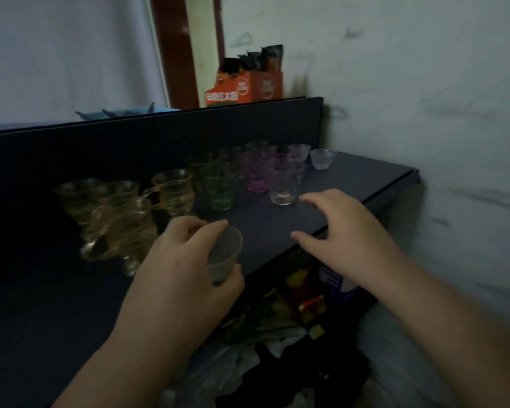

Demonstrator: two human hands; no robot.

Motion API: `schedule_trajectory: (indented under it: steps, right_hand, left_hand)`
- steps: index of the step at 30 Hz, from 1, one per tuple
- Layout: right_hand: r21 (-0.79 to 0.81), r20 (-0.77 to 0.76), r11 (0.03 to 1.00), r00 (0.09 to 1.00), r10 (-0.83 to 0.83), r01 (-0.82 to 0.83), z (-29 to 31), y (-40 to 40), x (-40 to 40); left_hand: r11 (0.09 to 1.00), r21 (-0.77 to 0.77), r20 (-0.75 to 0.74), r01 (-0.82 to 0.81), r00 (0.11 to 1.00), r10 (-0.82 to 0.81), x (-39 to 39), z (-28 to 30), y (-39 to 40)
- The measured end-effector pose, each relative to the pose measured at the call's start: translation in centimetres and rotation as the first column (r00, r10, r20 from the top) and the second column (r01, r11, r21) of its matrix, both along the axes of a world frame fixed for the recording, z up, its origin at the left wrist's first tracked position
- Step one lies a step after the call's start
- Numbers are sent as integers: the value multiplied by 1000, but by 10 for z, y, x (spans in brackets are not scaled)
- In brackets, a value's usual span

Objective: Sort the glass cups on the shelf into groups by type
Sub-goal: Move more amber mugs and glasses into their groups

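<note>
My left hand [183, 260] wraps a small clear cup [226, 254], tilted, thumb under its base, over the front of the dark shelf [351, 178]. My right hand [345, 231] hovers palm-down, fingers spread wide, holding nothing, near a clear glass [283, 191]. Ribbed amber mugs [124, 213], green [221, 189] and pink glasses [256, 175] stand grouped behind.

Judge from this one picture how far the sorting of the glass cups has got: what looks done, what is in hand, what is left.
Mostly done: on the shelf the amber handled cups, green cups and pink cups stand in colour clusters. In hand: the left hand grips a clear cup; the right hand hovers open. Left: placing it, perhaps by the clear glass; one small clear cup stands apart.
</note>
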State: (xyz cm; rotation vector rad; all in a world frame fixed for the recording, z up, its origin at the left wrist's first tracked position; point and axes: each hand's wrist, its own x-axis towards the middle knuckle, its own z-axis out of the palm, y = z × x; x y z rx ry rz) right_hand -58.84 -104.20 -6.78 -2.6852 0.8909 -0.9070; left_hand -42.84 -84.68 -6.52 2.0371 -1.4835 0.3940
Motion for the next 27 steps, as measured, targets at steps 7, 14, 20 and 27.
schedule_trajectory:
  steps: [7, 14, 20, 27]
  right_hand:
    - [22, -67, 989, 987, -145, 147, -19, -87, -81]
    - [-57, -63, 984, 983, -170, 167, -18, -192, -148]
    - [-54, -96, 990, 987, -132, 127, -12, -276, -178]
    - [-19, -73, 997, 994, -76, 75, -8, -321, -181]
  left_hand:
    - [995, 9, -25, 98, 995, -98, -42, -9, -115]
    - [994, 10, -23, 106, 994, -106, -99, -10, -250]
    - [999, 34, -74, 24, 997, -21, -115, -6, -359]
    - [975, 208, -82, -81, 992, 100, -101, -4, -445]
